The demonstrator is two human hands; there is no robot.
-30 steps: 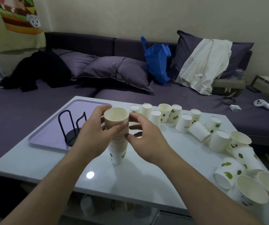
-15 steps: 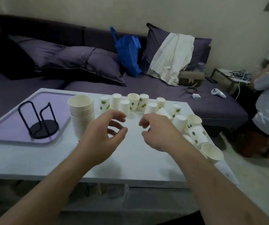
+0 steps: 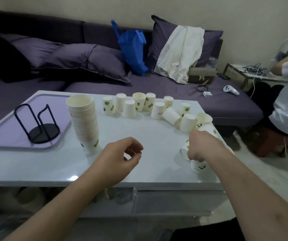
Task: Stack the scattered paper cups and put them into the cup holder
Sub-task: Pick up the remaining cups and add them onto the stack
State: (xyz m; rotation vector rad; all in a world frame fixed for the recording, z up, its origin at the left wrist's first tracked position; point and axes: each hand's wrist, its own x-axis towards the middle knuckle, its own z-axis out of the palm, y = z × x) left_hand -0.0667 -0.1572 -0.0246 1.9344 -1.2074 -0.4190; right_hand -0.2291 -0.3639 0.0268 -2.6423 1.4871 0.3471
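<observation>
Holder [image 3: 37, 125]: empty, on tray [image 3: 4, 136] | Stack [image 3: 84, 124]: nested cups, upright on surface [image 3: 148, 136] | Loose cups [image 3: 140, 106]: scattered far and right | Left hand [image 3: 118, 159]: fingers loosely curled, holding nothing | Right hand [image 3: 201, 145]: on the right-edge cups, grip hidden, cannot tell.

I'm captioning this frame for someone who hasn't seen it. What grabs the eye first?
A tall stack of paper cups stands left of centre on the pale table, beside an empty black wire cup holder on a lilac tray. Loose cups curve along the far edge toward the right hand.
</observation>
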